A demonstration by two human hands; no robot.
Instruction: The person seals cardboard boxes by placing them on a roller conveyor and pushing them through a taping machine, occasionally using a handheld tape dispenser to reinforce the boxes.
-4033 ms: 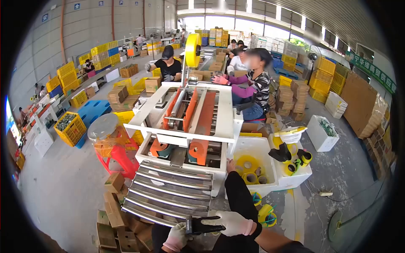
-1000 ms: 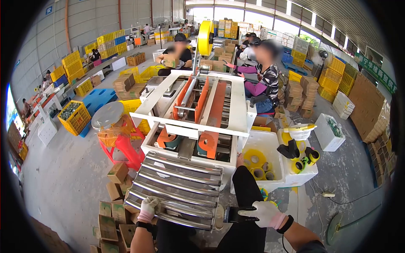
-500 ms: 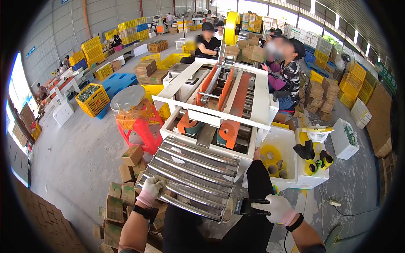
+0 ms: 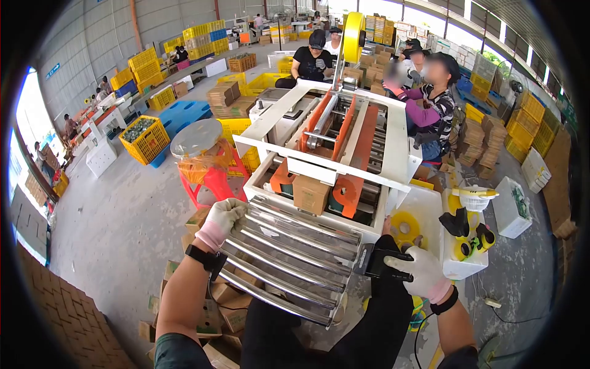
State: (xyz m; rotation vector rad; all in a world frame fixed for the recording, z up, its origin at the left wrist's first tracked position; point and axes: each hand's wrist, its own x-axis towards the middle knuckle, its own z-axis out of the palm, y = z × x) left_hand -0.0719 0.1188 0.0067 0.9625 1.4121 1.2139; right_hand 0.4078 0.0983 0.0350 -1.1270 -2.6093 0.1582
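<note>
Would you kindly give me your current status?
Right hand gripping black tool. Left hand curled at rollers. Carton at near end of white machine; nothing seen blocking it.

Head view of a metal roller rack [image 4: 276,296] before a white-framed machine [image 4: 344,161]. The gloved left hand [image 4: 224,221], fingers curled, lies at the rack's left edge; the gloved right hand [image 4: 424,270] grips a black handheld tool [image 4: 378,261] beside its right edge. A brown carton [image 4: 311,194] sits between orange guides [image 4: 346,200] at the machine's near end. A yellow tape reel [image 4: 353,37] stands above; a red stool [image 4: 215,184] occupies the floor to the left.
</note>
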